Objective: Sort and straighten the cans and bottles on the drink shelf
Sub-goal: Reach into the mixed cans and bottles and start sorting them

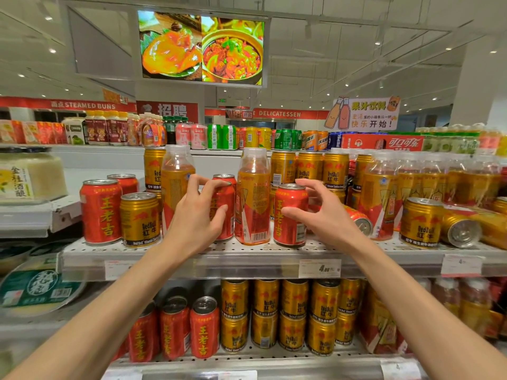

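A red herbal-tea can [224, 208] with yellow characters stands upright on the perforated shelf [192, 249], gripped by the left hand [199, 215]. The right hand [319, 212], fingers spread apart, hovers beside another upright red can [290, 215]; an orange bottle [253, 198] stands between them.

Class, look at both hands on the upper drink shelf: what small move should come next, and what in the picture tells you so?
Probably the right hand, fingers spread beside the upright red can, should grip it. The left hand already holds another red can, and bottles and gold cans stand mixed among them.
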